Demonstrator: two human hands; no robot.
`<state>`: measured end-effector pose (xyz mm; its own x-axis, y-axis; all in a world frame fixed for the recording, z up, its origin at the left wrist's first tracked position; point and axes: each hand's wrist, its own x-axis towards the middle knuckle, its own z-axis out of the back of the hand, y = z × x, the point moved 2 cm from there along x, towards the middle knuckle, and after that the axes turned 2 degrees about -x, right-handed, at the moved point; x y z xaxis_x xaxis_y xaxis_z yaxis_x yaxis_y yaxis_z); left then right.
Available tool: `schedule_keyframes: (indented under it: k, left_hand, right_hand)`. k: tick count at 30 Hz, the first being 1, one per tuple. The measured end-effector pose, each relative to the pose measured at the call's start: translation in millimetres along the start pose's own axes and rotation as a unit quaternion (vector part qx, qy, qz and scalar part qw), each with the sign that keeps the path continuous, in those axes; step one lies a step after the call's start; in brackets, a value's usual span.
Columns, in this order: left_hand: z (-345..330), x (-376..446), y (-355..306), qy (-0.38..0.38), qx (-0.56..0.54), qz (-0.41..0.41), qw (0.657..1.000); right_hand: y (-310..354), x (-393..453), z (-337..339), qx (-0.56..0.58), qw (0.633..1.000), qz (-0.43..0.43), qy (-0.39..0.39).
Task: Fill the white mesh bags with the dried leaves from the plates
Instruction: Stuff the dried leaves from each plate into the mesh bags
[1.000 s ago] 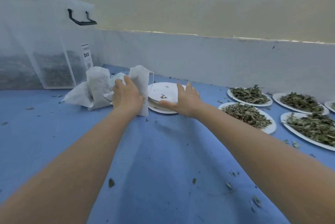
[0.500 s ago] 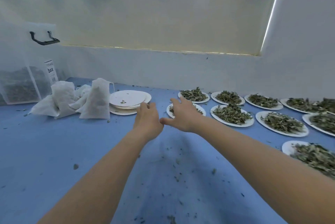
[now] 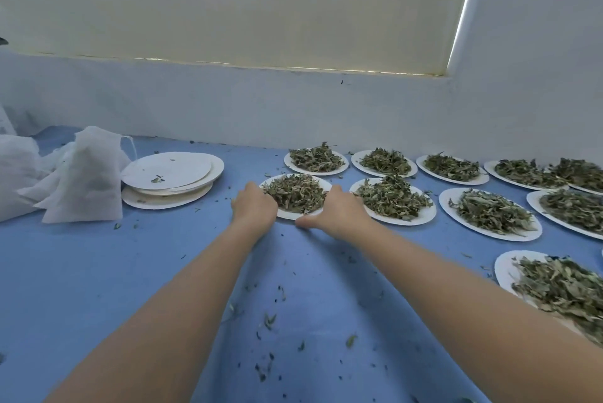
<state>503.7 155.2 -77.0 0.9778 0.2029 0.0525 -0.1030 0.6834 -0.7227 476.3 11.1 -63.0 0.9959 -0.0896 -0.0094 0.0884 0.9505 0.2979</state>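
Note:
A white paper plate [image 3: 291, 215] heaped with dried green leaves [image 3: 295, 194] lies on the blue table, in the middle of the head view. My left hand [image 3: 254, 207] grips its left rim, fingers hidden behind the back of the hand. My right hand [image 3: 339, 212] grips the right rim, thumb stretched along the front edge. Filled white mesh bags [image 3: 81, 181] stand at the left, apart from both hands.
A stack of empty paper plates [image 3: 169, 174] sits between the bags and the held plate. Several more plates of leaves [image 3: 391, 198] fill the right side up to the wall. Leaf crumbs [image 3: 269, 321] are scattered on the blue table near me.
Both hands left the bags and the empty plate stack, moved right, and closed on the rims of the nearest leaf plate. The view swung right; the storage box is out of frame.

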Motion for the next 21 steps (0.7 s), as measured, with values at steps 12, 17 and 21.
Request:
schedule_keyframes:
  k: [12, 17, 21]
  left_hand:
    - [26, -22, 4, 0.021, -0.054, -0.006, 0.998]
    - [51, -84, -1, 0.005, -0.100, -0.040, 0.994]
    - [51, -139, -5, 0.029, -0.085, -0.059, 0.994]
  right_hand:
    - [10, -37, 13, 0.057, 0.997, 0.015, -0.059]
    - [2, -97, 34, 0.092, 0.994, 0.026, -0.059]
    - [-16, -147, 47, 0.057, 0.996, 0.029, -0.067]
